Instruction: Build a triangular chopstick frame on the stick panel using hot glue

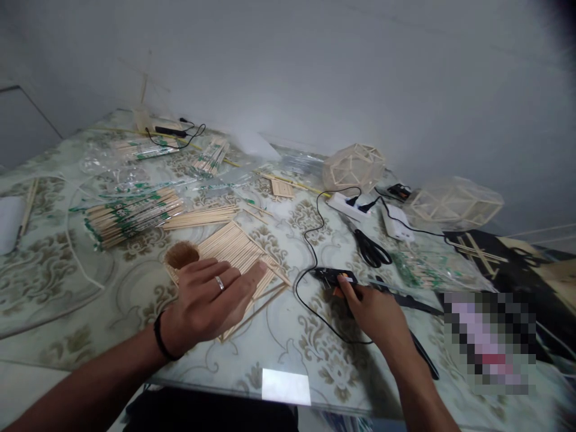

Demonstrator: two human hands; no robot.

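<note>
My left hand (211, 300) lies flat with fingers stretched out on a panel of wooden sticks (238, 249) glued side by side. A ring sits on one finger and a black band on the wrist. My right hand (373, 309) is closed on a black glue gun (330, 277) that lies on the table, its black cord (315, 240) looping back to a white power strip (347, 207). The two hands are about a hand's width apart.
Bundles of wrapped sticks (130, 216) and loose sticks (202, 216) lie at the left. Black scissors (371, 249) lie beyond the glue gun. Two stick-built polyhedra (353, 168) (454, 201) stand by the wall. The glass table edge (252, 390) runs near me.
</note>
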